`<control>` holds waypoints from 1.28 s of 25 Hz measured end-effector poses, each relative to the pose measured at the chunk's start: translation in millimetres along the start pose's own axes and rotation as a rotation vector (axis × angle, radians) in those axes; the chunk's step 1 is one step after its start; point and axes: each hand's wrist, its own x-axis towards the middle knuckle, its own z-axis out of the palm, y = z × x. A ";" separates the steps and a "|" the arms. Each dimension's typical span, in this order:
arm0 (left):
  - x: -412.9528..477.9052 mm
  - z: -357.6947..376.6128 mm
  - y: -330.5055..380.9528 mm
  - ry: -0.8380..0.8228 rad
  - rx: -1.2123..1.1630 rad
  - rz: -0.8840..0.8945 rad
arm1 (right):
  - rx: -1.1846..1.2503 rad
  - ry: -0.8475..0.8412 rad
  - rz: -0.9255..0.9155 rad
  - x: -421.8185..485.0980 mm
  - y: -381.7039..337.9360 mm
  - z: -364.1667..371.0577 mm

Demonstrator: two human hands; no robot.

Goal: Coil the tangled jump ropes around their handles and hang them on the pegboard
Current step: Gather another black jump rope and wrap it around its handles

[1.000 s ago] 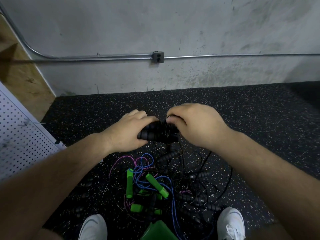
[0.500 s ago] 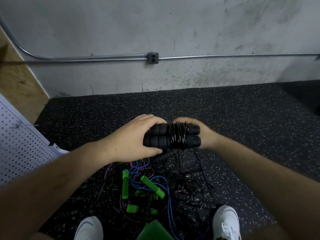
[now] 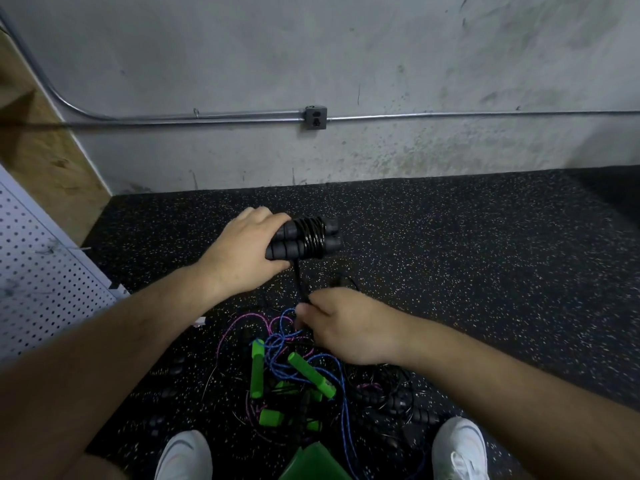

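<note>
Black foam handles, paired side by side, sit level in the left hand, fingers curled round their nine-o'clock end, I'd say so the turns wound at the middle can't slip; from the bundle a black cord drops toward six o'clock into the right hand, thumb and fingers pinched on it, likely keeping it taut for another wrap; below lies the tangle of blue and pink ropes with green handles on the speckled floor; pegboard stands at nine o'clock, no rope on it in view; no brand or writing readable anywhere.
</note>
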 end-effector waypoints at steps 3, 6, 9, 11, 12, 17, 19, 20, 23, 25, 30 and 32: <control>-1.4 1.9 -3.4 -0.045 0.033 0.055 | -0.350 0.231 -0.142 -12.2 -11.4 -24.1; -4.5 5.4 6.5 -0.087 0.037 0.159 | -0.585 0.397 -0.178 -14.0 -8.2 -52.3; -9.8 7.6 18.9 -0.141 0.019 0.271 | -0.616 0.491 -0.195 -3.6 4.7 -70.1; -14.2 5.8 28.0 -0.177 -0.039 0.337 | -0.569 0.523 -0.203 3.6 16.4 -77.2; -16.9 3.4 33.7 -0.198 -0.071 0.355 | -0.535 0.513 -0.190 5.9 23.3 -80.8; -30.5 -12.2 57.1 -0.238 -0.239 0.310 | -0.030 0.324 -0.198 24.5 61.3 -85.5; -33.0 -20.8 59.0 -0.234 -0.317 0.235 | 0.240 0.255 -0.194 21.0 66.7 -85.4; -33.1 -24.2 59.3 -0.230 -0.352 0.208 | 0.338 0.212 -0.163 15.5 67.0 -81.7; -31.0 -26.4 59.3 -0.207 -0.433 0.138 | 0.306 0.061 -0.025 3.0 59.2 -54.2; -27.4 -22.1 55.2 -0.161 -0.403 0.100 | 0.283 0.032 0.025 9.1 51.4 -24.8; -8.9 -8.7 28.2 -0.069 -0.177 0.095 | 0.427 0.037 0.097 20.9 26.7 14.1; -3.8 -4.1 15.5 -0.053 -0.094 0.075 | 0.319 -0.049 0.124 12.9 13.6 17.7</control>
